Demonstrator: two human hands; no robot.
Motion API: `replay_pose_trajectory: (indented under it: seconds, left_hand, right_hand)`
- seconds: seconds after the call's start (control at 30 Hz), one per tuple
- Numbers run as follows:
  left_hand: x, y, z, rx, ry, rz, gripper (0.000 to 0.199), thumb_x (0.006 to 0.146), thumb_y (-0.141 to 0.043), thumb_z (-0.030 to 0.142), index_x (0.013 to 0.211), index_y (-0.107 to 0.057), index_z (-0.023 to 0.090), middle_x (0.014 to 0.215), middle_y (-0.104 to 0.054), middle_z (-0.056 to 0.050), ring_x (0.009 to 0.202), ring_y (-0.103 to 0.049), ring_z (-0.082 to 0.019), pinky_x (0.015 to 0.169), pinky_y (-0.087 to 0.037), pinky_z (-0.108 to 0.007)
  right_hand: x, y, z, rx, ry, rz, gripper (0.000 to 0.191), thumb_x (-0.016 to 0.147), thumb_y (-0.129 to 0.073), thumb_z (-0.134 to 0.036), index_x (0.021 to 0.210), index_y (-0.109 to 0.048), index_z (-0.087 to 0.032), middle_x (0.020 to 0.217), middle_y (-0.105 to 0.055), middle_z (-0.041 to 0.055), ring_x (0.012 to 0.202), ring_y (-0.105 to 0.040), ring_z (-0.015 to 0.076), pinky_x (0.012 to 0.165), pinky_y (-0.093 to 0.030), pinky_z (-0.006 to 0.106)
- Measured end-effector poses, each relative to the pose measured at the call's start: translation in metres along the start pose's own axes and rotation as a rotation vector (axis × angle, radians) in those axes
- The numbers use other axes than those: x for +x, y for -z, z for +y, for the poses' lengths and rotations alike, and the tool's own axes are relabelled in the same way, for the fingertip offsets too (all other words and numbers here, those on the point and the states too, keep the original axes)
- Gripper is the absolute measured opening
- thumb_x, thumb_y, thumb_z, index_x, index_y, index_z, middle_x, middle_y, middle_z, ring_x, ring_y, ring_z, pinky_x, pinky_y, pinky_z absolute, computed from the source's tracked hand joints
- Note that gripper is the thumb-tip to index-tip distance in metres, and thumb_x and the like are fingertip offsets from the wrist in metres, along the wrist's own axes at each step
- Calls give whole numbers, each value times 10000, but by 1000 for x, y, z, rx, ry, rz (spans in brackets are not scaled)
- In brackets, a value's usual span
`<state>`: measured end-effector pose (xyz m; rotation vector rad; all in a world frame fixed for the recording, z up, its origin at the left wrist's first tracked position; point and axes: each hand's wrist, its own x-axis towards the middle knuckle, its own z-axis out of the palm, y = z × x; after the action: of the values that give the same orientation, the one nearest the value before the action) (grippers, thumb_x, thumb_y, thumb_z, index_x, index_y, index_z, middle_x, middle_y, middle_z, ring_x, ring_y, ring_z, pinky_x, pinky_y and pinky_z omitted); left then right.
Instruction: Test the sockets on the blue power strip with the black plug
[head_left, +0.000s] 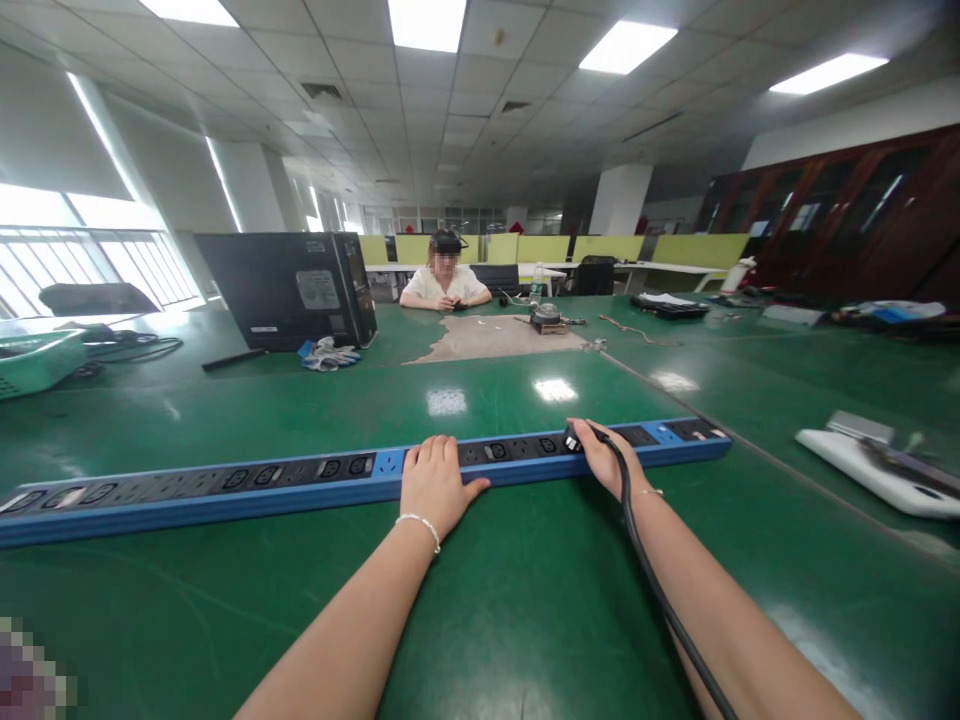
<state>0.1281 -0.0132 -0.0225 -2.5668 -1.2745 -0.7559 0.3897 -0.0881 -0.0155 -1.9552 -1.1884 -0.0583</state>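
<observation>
A long blue power strip (300, 508) with black and blue sockets lies across the green table. My left hand (435, 485) is wrapped over the strip near its middle, thumb along the front side. In my right hand (604, 458) is a black plug (574, 438), gripped just above the sockets on the strip's right part. Whether the plug touches a socket I cannot tell. Its thick black cable (645, 570) runs down along my right forearm and out of view at the bottom.
A black computer case (277, 290) stands at the left, gloves (328, 354) beside it. A green basket (41, 362) is at the far left. Across the table sits a person (444, 280), hands together. A white device (877, 470) lies at the right.
</observation>
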Motion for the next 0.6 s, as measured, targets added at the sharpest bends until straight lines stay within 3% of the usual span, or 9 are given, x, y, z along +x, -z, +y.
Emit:
replay_pose_trajectory:
  seconds: [0.2, 0.37, 0.6]
  left_hand:
    - [0, 2, 0, 5, -2, -6, 643, 706, -567, 588, 1147, -496, 126, 1173, -565, -153, 1128, -474, -286, 973, -319, -420]
    - [0, 1, -1, 2, -2, -5, 626, 718, -551, 588, 1153, -492, 141, 1178, -564, -153, 1141, -468, -285, 981, -309, -431]
    - [-1, 1, 0, 8, -3, -10, 639, 719, -560, 573, 1163, -482, 121, 1187, -559, -161, 1145, -465, -287, 981, -312, -428]
  right_hand:
    - [-2, -3, -6, -47, -14, -3, 419, 837, -372, -493, 992, -681, -256, 1015, -687, 43, 1006, -604, 231, 880, -442, 353]
    - [-4, -3, -6, -110, 84, 39, 373, 831, -399, -446, 932, -700, -248, 989, -693, 37, 1062, -574, 224, 947, -405, 352]
    - [-11, -11, 0, -246, 211, 90, 360, 833, -430, -400, 1047, -661, -225, 1024, -683, 59, 1084, -556, 221, 958, -390, 380]
